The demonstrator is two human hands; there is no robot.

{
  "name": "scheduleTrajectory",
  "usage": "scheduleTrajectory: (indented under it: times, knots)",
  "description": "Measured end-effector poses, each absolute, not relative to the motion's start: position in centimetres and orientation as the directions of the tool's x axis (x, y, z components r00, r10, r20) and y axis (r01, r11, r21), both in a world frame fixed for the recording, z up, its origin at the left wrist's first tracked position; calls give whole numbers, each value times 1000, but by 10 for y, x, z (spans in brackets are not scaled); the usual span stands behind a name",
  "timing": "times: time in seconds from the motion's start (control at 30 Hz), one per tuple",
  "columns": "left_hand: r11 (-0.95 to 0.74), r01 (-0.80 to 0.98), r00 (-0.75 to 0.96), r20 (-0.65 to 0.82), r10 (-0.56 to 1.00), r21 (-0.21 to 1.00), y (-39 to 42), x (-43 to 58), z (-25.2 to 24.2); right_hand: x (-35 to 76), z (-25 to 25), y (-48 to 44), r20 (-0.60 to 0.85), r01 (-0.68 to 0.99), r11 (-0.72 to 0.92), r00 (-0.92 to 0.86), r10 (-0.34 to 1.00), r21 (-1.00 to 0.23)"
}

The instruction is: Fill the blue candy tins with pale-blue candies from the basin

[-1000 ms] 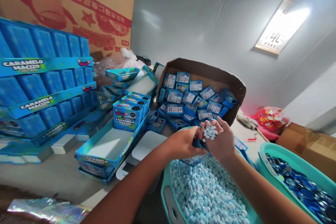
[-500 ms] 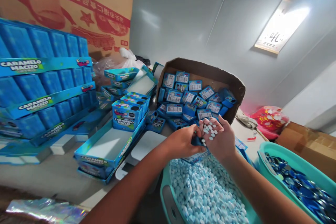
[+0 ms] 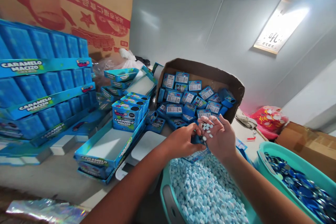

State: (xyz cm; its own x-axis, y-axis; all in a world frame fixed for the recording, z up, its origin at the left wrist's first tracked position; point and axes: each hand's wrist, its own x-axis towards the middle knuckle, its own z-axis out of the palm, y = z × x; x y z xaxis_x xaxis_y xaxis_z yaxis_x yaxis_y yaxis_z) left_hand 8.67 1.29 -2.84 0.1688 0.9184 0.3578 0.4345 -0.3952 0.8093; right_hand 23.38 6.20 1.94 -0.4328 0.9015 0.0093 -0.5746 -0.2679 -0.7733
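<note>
My right hand (image 3: pixel 222 139) is cupped palm-up and holds a small heap of pale blue candies (image 3: pixel 208 128). My left hand (image 3: pixel 182 142) is closed around a small blue candy box (image 3: pixel 197 139) pressed against the right palm. Both hands hover over the far end of a teal basin (image 3: pixel 166 196) filled with pale blue candies (image 3: pixel 207 192). Just beyond the hands, a tipped brown carton (image 3: pixel 207 71) spills several small blue boxes (image 3: pixel 181 101).
A second teal basin (image 3: pixel 265 154) at the right holds dark blue round lids (image 3: pixel 299 187). Stacked blue "Caramelo Macizo" display trays (image 3: pixel 44 94) fill the left, with an open tray (image 3: pixel 105 147) holding a few boxes. A red bag (image 3: pixel 269 119) and cardboard box (image 3: pixel 307 140) lie far right.
The heap of candies in my right palm has shrunk while my left hand stays pressed with the box against it. Both hands have stayed over the basin.
</note>
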Motion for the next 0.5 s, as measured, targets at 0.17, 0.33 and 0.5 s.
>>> scheduleTrajectory:
  times: [0.17,0.33,0.5]
  knots:
    - [-401,412,154,371,916,818,12,85,-27,234,20,62,138,-576,-175,-458,878,-798]
    - [-420,383,129,403,906,823,11,84,-26,235,19,62,208,-573,-102,-450,869,-814]
    - [-404,328,109,391,914,854,9,87,-22,235,20,61,256,-534,-30,-455,853,-845]
